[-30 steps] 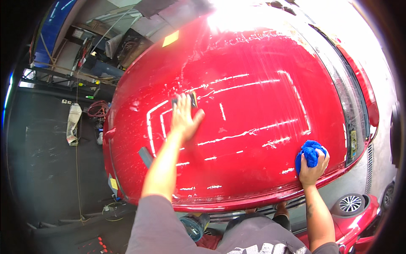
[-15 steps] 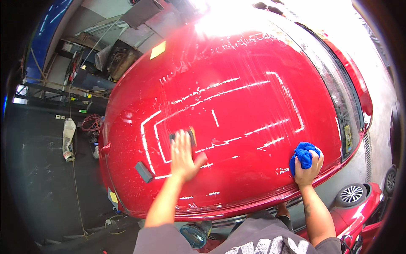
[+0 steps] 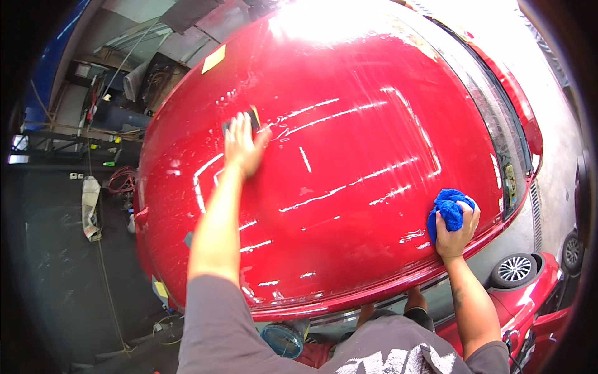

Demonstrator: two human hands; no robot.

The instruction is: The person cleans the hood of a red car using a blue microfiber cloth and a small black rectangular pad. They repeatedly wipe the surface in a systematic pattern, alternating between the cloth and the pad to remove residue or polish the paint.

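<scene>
A broad, wet red car panel point(image 3: 349, 224) lies in front of me. My left hand point(image 3: 244, 148) is stretched out over its far left part, fingers laid over a dark sanding block point(image 3: 254, 117) with a yellow edge, pressing it on the paint. The palm and fingers cover most of that block. At the right, near the panel's close edge, my right hand point(image 3: 458, 234) grips a bunched blue cloth point(image 3: 447, 210) that touches the surface. A second, grey block point(image 3: 189, 239) rests on the panel, mostly behind my left forearm.
Yellow tape point(image 3: 213, 59) sticks to the panel's far left edge. Glass point(image 3: 483, 103) borders the panel on the right. Below stand a blue-rimmed bucket point(image 3: 281, 340) and another red car part with a wheel point(image 3: 514, 269). A hose coil point(image 3: 122, 180) lies left.
My left hand has slid the dark block away from me and slightly left across the panel. The left forearm now covers most of the grey block. My right hand stays on the cloth.
</scene>
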